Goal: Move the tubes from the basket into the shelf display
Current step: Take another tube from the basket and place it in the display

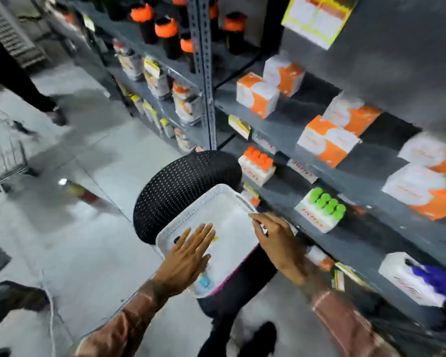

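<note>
A white woven basket (211,199) rests on a black mesh office chair (180,184) in front of the grey shelving. My left hand (191,251) lies flat inside the basket, fingers spread, over small items. A blue-capped tube (204,282) shows just below that hand, and a yellow bit peeks out beside its fingers. My right hand (273,238) hovers at the basket's right rim, fingers curled around something small that I cannot make out. White display boxes of tubes stand on the shelf: orange caps (258,161), green caps (325,204), purple caps (433,279).
Orange-and-white cartons (258,94) fill the upper shelf. A slotted metal upright (204,73) divides the shelf bays. Black bottles with orange tops (166,37) stand higher up. Another person's dark leg (23,81) is on the tiled floor at the left, near a wire cart (5,153).
</note>
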